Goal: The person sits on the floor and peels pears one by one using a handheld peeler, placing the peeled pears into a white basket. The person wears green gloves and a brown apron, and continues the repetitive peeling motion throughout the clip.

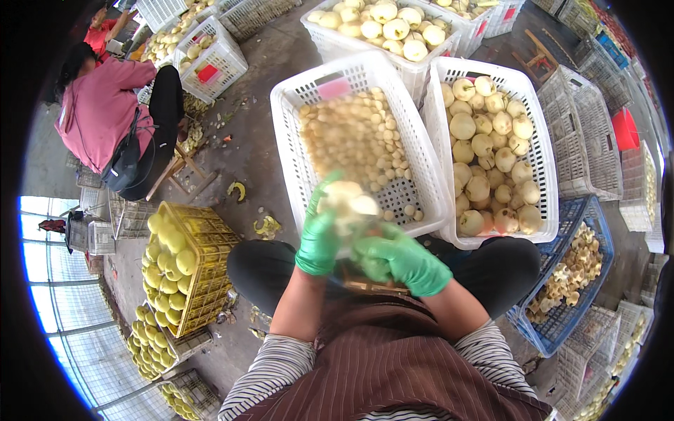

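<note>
My left hand [322, 234], in a green glove, is closed around pale pieces of peeled fruit [350, 202], blurred and partly hidden by the fingers. Close beside it my right hand [392, 258], gloved in green too, has its fingers curled. What the right hand may grip is hidden and blurred. Both hands are over the near edge of a white plastic basket [439, 197] between my knees. Many small round pale pieces [368, 121] cover much of that basket's floor. Whole peeled pears, some with stems [482, 147], fill a second white basket [550, 210] on the right.
A yellow crate of pears [210, 263] stands left. By my right knee is a blue crate [553, 334] with pale fruit scraps [571, 273]. Another white basket of peeled fruit [337, 44] stands ahead. A seated person in pink [105, 121] is at upper left. Peelings [267, 227] litter the floor.
</note>
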A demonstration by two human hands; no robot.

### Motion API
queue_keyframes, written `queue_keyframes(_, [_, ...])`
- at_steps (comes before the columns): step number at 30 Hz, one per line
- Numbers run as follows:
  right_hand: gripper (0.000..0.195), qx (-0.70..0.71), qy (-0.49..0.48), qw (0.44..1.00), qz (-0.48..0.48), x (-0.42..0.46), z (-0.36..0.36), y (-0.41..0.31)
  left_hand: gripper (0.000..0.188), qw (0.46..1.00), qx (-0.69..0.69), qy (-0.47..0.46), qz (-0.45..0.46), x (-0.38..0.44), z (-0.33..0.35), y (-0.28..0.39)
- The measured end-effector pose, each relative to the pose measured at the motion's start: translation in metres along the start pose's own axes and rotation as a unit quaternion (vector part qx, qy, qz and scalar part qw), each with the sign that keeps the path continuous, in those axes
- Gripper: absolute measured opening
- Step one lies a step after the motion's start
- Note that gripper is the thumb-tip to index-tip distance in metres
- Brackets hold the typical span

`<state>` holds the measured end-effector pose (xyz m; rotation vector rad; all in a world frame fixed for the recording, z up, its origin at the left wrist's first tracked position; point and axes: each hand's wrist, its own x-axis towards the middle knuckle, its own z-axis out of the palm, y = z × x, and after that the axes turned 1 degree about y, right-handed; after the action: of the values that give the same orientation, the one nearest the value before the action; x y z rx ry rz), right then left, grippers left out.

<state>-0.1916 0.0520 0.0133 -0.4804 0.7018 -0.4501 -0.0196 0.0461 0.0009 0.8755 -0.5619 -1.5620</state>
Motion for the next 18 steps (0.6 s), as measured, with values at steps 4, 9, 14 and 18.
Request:
queue_keyframes(4, [0.013,-0.624,0.373,0.619,-0.297,-0.005,-0.030,-0.015,0.080,0.972,-0.192,-0.072,-0.112,0.012,-0.023,0.005])
queue_keyframes(9, [0.007,-0.630,0.239,0.635,-0.378,-0.003,-0.028,-0.002,0.080,0.978,-0.134,-0.086,-0.133,0.015,-0.025,0.010])
queue_keyframes(14, [0.015,-0.668,0.228,0.569,-0.421,0.005,-0.015,-0.004,0.082,0.975,-0.070,-0.167,-0.130,0.013,-0.021,0.021])
queue_keyframes(18, [0.030,-0.693,0.223,0.561,-0.394,0.007,-0.015,-0.006,0.082,0.974,-0.050,-0.169,-0.141,0.014,-0.024,0.025])
